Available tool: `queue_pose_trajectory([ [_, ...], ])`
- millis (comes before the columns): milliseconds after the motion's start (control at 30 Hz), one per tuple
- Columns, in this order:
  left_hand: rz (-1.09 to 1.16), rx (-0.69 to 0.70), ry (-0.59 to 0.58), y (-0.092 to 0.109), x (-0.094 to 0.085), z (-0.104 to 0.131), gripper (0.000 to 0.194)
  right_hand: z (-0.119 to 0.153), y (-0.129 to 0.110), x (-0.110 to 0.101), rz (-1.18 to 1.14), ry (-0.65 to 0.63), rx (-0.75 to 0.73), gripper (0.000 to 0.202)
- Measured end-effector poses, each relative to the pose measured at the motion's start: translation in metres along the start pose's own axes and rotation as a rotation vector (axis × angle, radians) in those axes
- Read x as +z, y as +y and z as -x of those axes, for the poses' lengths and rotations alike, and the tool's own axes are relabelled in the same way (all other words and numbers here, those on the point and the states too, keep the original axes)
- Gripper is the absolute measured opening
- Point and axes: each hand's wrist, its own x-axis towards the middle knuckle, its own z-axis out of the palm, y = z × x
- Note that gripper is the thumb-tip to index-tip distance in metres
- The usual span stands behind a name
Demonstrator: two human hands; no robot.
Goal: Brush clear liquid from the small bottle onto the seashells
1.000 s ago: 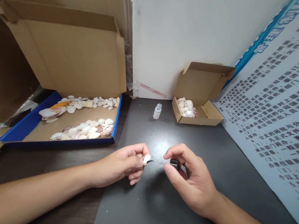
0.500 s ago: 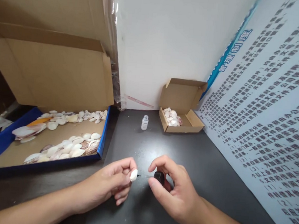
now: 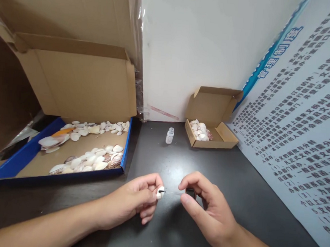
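My left hand (image 3: 140,199) pinches a small white seashell (image 3: 160,194) between thumb and fingertips, above the dark table. In my right hand (image 3: 210,214) is a black bottle cap with a brush (image 3: 190,194). A thin clear stem runs from this cap toward the shell, and its dark bristle tip lies over the shell's face, apparently touching it. Farther back stands a small uncapped bottle (image 3: 169,137), clear with a whitish label, upright on the table.
To the left, an open blue-edged cardboard box (image 3: 124,150) holds rows of shells (image 3: 83,162). A smaller open cardboard box (image 3: 216,144) with piled shells (image 3: 200,130) sits at the back right. A white panel (image 3: 169,63) and a printed poster (image 3: 294,149) border the table (image 3: 151,153).
The shell has turned in my left fingers, and the brush tip now shows in front of its face instead of beside or behind it. The whole scene has shifted right in view.
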Motion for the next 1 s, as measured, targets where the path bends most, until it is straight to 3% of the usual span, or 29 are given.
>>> queue_pose_trajectory([
  [900,-0.018,-0.008,-0.001,0.0009,-0.0006,0.0010,0.021,0.0017,-0.0040,-0.0012,0.090,0.031,-0.012,0.006],
  [1000,-0.013,-0.012,-0.002,0.0014,-0.0002,0.0011,0.020,0.0014,-0.0046,-0.0021,0.050,-0.020,-0.037,0.012],
])
